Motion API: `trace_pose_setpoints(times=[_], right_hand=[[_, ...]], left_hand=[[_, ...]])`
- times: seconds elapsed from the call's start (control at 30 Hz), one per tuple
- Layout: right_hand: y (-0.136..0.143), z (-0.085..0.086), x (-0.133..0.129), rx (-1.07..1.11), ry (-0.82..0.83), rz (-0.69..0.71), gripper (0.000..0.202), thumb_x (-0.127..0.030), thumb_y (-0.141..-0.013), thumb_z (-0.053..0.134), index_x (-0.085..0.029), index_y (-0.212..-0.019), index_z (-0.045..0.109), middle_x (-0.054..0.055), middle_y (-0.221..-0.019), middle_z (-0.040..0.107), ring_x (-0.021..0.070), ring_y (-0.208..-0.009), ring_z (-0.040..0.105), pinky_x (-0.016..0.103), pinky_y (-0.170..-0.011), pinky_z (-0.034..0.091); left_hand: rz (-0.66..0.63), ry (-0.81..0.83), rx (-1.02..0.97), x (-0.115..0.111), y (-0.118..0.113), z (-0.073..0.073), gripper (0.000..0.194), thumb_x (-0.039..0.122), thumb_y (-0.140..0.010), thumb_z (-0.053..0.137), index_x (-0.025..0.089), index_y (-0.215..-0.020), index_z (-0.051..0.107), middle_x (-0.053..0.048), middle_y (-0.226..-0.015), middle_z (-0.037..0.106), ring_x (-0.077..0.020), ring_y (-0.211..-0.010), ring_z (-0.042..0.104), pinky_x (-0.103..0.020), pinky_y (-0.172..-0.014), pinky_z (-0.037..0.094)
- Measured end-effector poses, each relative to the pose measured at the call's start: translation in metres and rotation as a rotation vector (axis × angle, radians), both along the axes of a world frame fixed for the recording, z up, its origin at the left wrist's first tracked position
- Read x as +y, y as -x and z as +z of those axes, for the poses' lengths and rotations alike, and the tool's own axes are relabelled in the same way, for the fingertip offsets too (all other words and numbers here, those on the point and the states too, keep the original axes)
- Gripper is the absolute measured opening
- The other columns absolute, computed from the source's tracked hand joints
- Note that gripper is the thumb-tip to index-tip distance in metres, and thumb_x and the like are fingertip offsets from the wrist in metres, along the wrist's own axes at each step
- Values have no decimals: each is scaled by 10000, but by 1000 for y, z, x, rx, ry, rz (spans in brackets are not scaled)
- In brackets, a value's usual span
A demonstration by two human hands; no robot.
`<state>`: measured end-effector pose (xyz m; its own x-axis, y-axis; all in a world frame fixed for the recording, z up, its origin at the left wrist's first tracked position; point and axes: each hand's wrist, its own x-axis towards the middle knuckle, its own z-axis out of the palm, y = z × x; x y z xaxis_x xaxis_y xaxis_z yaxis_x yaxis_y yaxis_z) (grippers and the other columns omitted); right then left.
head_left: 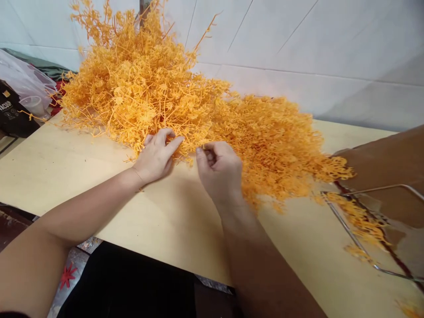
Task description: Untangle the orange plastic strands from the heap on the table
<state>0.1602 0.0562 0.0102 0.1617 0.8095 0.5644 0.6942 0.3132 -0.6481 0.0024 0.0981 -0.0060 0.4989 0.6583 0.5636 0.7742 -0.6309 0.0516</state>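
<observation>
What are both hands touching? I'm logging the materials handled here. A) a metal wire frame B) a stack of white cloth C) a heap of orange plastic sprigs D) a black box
C: the left hand and right hand both rest at the near edge of the heap of orange plastic sprigs on the table.

both bare forearms reach forward from the bottom edge, converging toward the middle. the left hand (pixel 155 155) lies palm down, wrist nearly straight, fingers stretched forward and slightly spread, index finger pointing right. the right hand (pixel 219 170) is seen from the back, wrist bent a little, fingers curled in toward the thumb, apparently in a pinch. the two hands sit close together, not touching.
</observation>
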Motion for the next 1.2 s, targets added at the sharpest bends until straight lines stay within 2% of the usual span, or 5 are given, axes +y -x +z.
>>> trace_pose_setpoints(times=[0.27,0.63,0.93,1.0,1.2], right_hand=[[9,-19,17,-139,272,137,284,-419,-771,528,-219,-692,342,-34,-547,430,106,-483,357,253,-496,265],[8,2,-4,-252,-13,365,309,-284,-845,395,-202,-588,244,-40,-491,306,78,-451,272,246,-478,211],[23,21,-40,-57,-63,650,317,-193,-860,393,-197,-583,239,-59,-487,267,48,-425,258,211,-440,230],[20,19,-37,-29,-45,619,322,-215,-855,409,-197,-573,254,-59,-484,277,49,-425,266,213,-434,230],[-13,7,-3,224,126,136,311,-329,-824,454,-208,-555,355,-39,-465,412,79,-432,396,226,-434,306]], left_hand=[[-47,14,-1,-2,-2,-1,344,197,-819,444,225,-1144,554,-114,-1183,458,-194,-1021,474,-365,-850,325],[31,26,2,6,1,2,544,158,-706,499,233,-1242,449,-96,-1124,431,-179,-947,453,-365,-844,342],[168,134,-41,22,10,3,600,87,-658,465,257,-1234,449,-77,-1111,414,-191,-984,438,-394,-886,353],[177,149,-44,23,11,4,618,81,-652,469,244,-1248,451,-86,-1122,407,-201,-1011,436,-406,-902,348],[146,134,-50,15,8,4,591,79,-668,461,226,-1241,471,-100,-1102,410,-208,-1000,431,-412,-875,355]])
